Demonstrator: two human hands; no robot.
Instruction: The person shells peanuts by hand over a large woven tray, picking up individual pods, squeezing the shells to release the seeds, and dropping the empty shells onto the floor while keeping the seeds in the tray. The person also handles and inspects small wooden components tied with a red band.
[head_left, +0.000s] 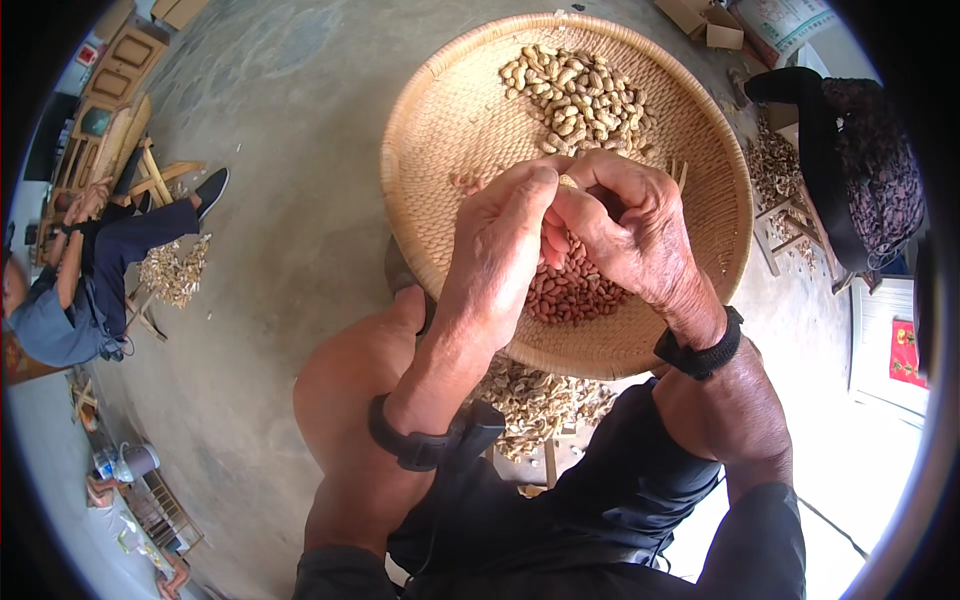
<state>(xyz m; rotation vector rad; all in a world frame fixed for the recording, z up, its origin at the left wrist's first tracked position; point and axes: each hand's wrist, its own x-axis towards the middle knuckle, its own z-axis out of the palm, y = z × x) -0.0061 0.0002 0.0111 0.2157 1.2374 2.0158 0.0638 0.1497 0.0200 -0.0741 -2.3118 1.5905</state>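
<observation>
Over a round woven basket (415,190) my two hands meet, thumbs close together. Between the thumb tips shows a small pale bit of an unshelled peanut (568,182). My left hand (500,220) is closed on it from one side, my right hand (630,225) from the other. Beyond the hands lies a heap of unshelled peanuts (590,95) in the basket. Below them, partly hidden by my left hand, is a pile of reddish shelled peanut kernels (570,295). A few more kernels (468,182) show beside my left hand.
Broken peanut shells (540,405) lie under the basket, near my legs. At the right stands a wooden stool (800,225) with dark clothing (870,170) above it. Another person (90,260) sits at the left, beside a shell heap (175,270). Cardboard boxes (705,22) stand at the far side.
</observation>
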